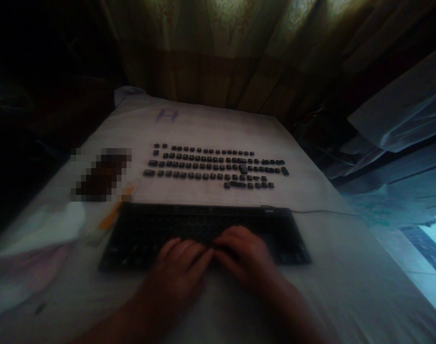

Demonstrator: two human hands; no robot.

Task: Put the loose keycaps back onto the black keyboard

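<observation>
A black computer keyboard (142,234) lies across the near part of the cloth-covered table, its key area dark and blurred. My left hand (184,263) rests over its near middle edge, fingers bent and close together. Beside it, my right hand (245,255) is also curled, and the fingertips of both hands meet over the keyboard. Whatever lies between the fingertips is hidden. Beyond the keyboard, loose black keycaps (203,167) are laid out in several rows on the cloth.
A white cloth (218,129) covers the table. To the left are a pixelated dark object (101,177), an orange tool-like piece (112,215) and a pale crumpled bag (35,253). The keyboard cable (325,211) runs right. A curtain (211,52) hangs behind.
</observation>
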